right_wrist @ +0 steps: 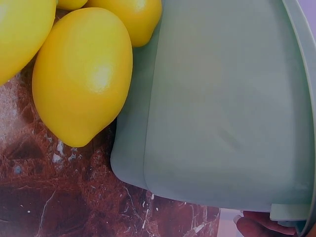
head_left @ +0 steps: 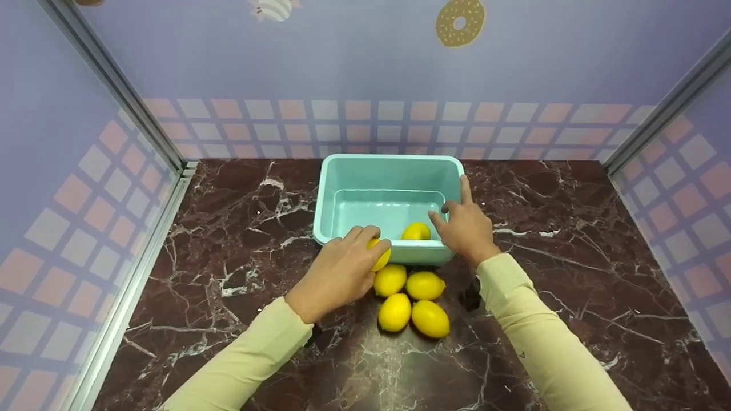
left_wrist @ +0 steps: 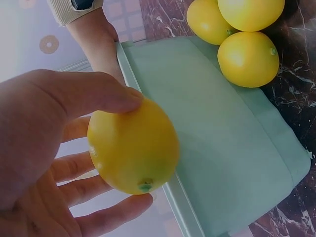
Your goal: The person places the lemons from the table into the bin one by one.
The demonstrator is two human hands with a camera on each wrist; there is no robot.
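Note:
My left hand [head_left: 341, 274] grips a yellow lemon [left_wrist: 138, 148], thumb on one side and fingers on the other, right over the front rim of a light teal plastic bin [head_left: 394, 157]. Spread over the bin's right front corner is my right hand [head_left: 469, 228]. One of its fingers reaches straight along the right rim, and the thumb points over the inside. One lemon [head_left: 417, 232] lies inside the bin near that thumb. Several more lemons [head_left: 430, 319] sit grouped on the table in front of the bin, between my forearms.
The bin stands on a dark red marbled tabletop [head_left: 251, 251], close to the back wall [head_left: 365, 68] with its checked band. Side walls [head_left: 74, 188] with metal edge strips enclose the table on the left and right.

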